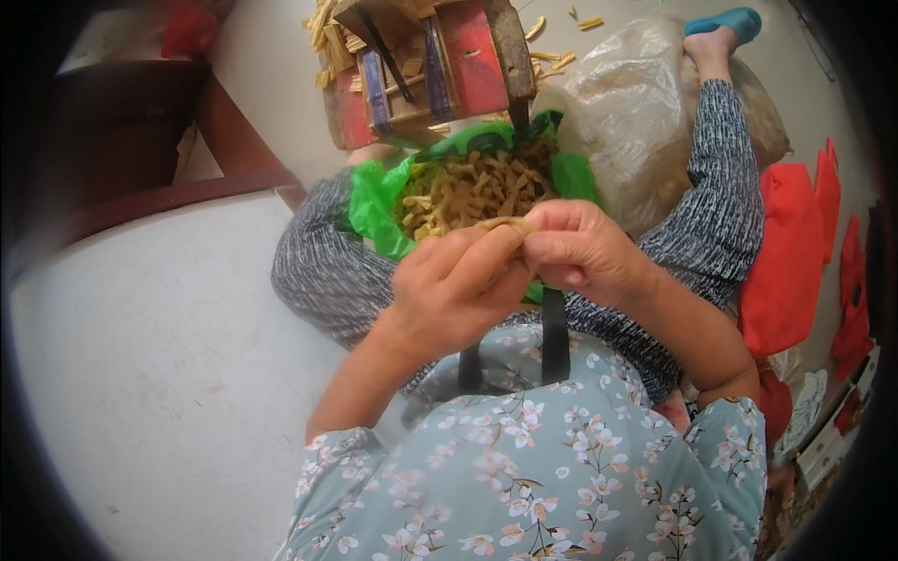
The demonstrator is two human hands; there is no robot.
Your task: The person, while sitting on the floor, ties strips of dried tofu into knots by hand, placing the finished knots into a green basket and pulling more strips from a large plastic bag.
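My left hand (463, 284) and my right hand (586, 245) meet in front of me, fingertips close together. Pinched between them is a small tan piece (511, 223), thin and curved; most of it is hidden by the fingers, and I cannot tell its material. Just beyond the hands, between my legs, a green plastic bag (382, 203) lies spread wide, lining a container whose sides are mostly hidden. Many short brown and pale yellow pieces (484, 184) are heaped inside it.
Past the bag stands a wooden stool-like frame (477, 59) with red panels and a dark bar (382, 52). Pale yellow strips (554, 62) litter the floor. A translucent sack (624, 91) lies by my right leg, with red bags (786, 252) further right. Leftward spreads a white surface (161, 350).
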